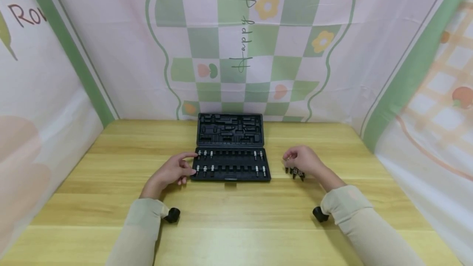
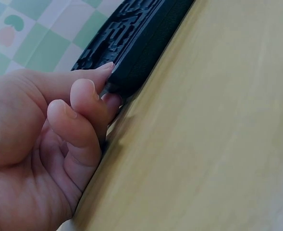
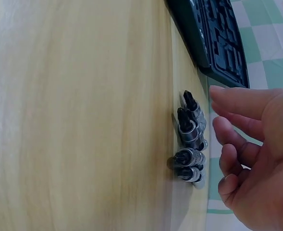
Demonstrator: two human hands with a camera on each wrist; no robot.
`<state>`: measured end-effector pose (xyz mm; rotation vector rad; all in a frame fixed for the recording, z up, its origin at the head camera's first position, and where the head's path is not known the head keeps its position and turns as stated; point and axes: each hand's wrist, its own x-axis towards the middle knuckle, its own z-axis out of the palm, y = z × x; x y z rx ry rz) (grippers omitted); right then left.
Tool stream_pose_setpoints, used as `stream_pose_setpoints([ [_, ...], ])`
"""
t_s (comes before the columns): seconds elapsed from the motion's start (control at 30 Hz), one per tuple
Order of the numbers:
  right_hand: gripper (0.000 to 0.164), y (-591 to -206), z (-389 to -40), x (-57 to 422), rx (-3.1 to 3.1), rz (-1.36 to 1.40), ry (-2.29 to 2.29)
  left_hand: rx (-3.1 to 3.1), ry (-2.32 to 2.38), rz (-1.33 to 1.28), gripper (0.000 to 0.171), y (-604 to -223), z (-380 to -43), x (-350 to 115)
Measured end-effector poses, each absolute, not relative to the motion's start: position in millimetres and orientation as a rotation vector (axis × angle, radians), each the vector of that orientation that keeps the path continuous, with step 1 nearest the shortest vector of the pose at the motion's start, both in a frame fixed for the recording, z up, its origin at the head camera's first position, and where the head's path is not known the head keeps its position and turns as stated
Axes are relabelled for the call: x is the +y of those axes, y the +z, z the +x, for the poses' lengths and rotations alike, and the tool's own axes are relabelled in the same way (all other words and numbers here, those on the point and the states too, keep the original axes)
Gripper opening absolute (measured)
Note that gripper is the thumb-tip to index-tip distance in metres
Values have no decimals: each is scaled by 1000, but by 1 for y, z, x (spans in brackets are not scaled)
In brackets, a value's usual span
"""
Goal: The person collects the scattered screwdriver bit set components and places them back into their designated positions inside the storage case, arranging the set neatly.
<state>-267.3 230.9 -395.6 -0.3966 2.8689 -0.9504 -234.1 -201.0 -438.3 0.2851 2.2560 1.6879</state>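
A black socket case (image 1: 230,163) lies unfolded on the wooden table, its lid leaning back. Bit sockets (image 1: 205,169) stand in two rows at the left and right ends of its base, with vacant slots between. My left hand (image 1: 173,171) holds the case's left edge; in the left wrist view, the thumb (image 2: 91,79) lies on the rim and a finger meets the corner from below. To the right, my right hand (image 1: 304,160) hovers over several loose bit sockets (image 3: 189,132) with metal bodies and dark tips. Its fingers are loosely bent, with nothing visible between them.
Table surface (image 1: 236,225) stretches in front of the case and to both sides. Behind it hangs a patterned cloth (image 1: 255,44), with more cloth at left and right. A black wrist device (image 1: 172,215) sits by the left sleeve, another (image 1: 320,214) by the right.
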Motion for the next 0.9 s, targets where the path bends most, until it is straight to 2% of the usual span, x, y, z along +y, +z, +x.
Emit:
stream_pose_setpoints([
  [0.9,13,-403,-262,234,3011,-517,-652,2256,1684,274,61,-439,-235,-201],
])
